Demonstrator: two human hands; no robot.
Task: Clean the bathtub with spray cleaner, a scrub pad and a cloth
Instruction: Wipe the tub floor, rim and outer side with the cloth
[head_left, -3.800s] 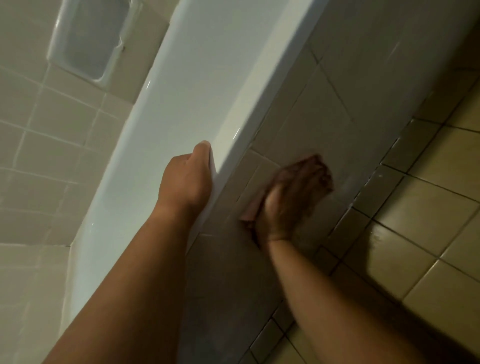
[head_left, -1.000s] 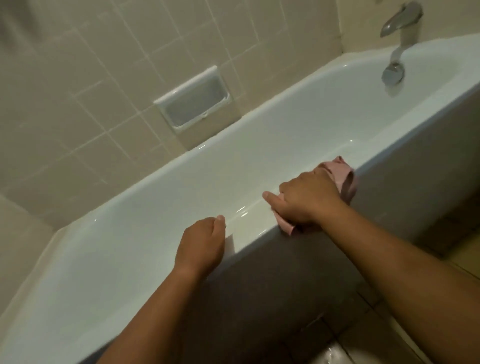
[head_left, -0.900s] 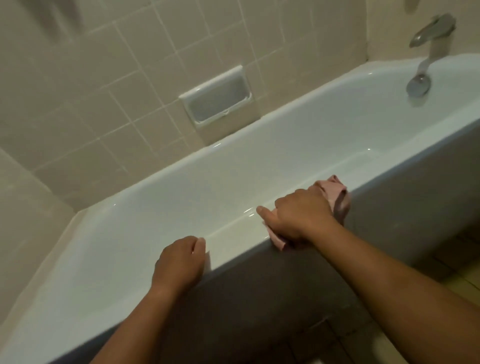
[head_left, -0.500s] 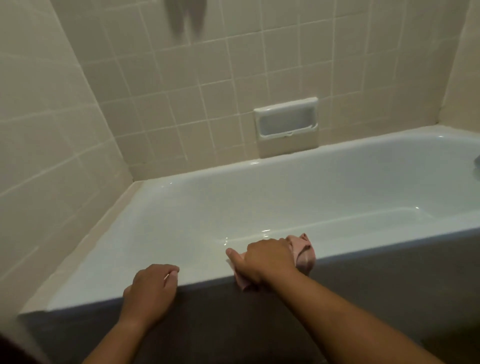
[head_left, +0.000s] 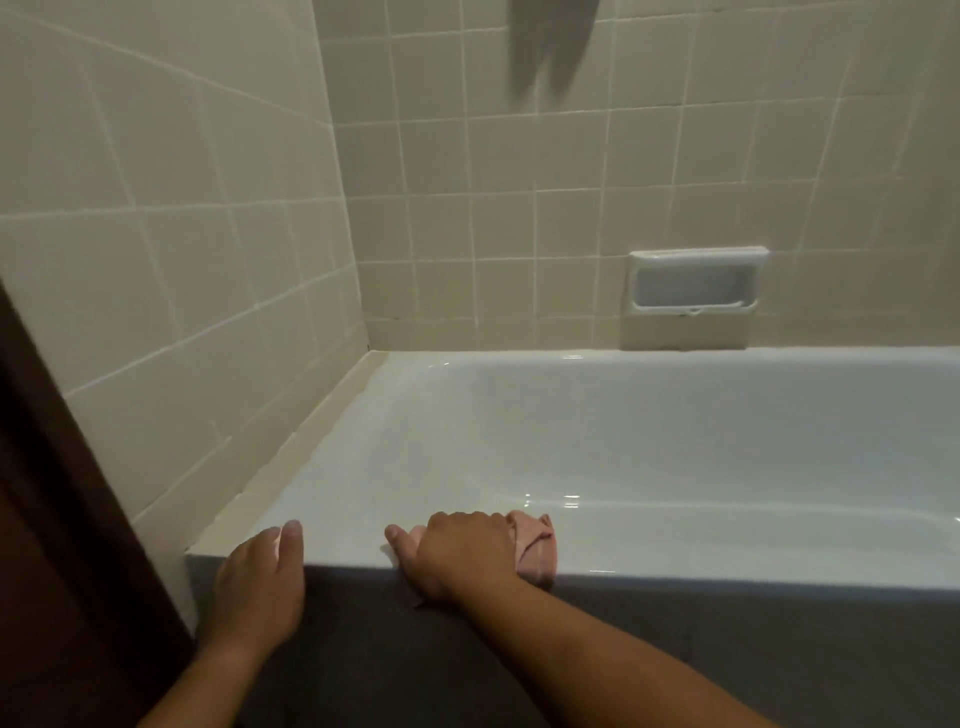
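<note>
The white bathtub (head_left: 675, 551) runs across the lower half of the view, its near rim right in front of me. My right hand (head_left: 462, 556) presses a crumpled pink cloth (head_left: 537, 545) onto that near rim; the cloth sticks out to the right of my fingers and a corner hangs below the edge. My left hand (head_left: 260, 587) rests flat on the rim's left end, fingers together, holding nothing. No spray bottle or scrub pad is in view.
Beige tiled walls enclose the tub on the left and back. A recessed soap dish (head_left: 696, 283) sits in the back wall. The tub's dark front panel (head_left: 675, 649) drops below the rim. A dark brown edge (head_left: 62, 571) stands at far left.
My right hand moved from rubbing the tub's front panel up onto the rim and slid the cloth left along it. My left hand shifted left along the rim. The view swung left, losing the faucet.
</note>
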